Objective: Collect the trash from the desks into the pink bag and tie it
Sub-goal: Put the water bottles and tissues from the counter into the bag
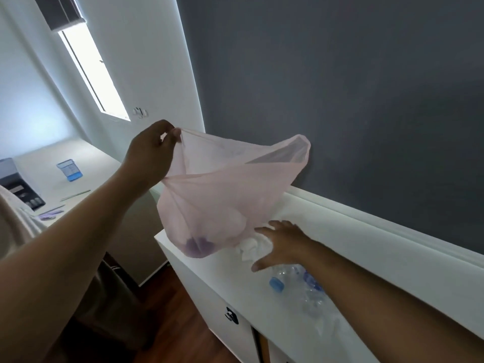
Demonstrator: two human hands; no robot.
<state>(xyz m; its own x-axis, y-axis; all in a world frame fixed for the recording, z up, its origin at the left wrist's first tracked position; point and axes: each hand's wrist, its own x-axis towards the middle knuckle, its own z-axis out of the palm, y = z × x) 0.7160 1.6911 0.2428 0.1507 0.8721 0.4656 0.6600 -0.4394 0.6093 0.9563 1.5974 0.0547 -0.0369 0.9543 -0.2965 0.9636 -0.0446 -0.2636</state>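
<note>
My left hand (152,150) pinches the rim of a thin pink bag (222,195) and holds it up, mouth open, over the left end of a white cabinet top (348,247). Something purple (197,246) and pale crumpled trash show through the bag's bottom. My right hand (281,243) lies spread, fingers apart, over a crumpled white tissue (251,248) on the cabinet, just right of the bag. A crushed clear plastic bottle (303,286) with a blue cap lies beside my right forearm.
A dark grey wall rises behind the cabinet. To the left, a white desk (97,169) carries a blue box (69,170), a dark device (18,187), pens and a purple item. A cabinet door handle (230,314) faces the wooden floor.
</note>
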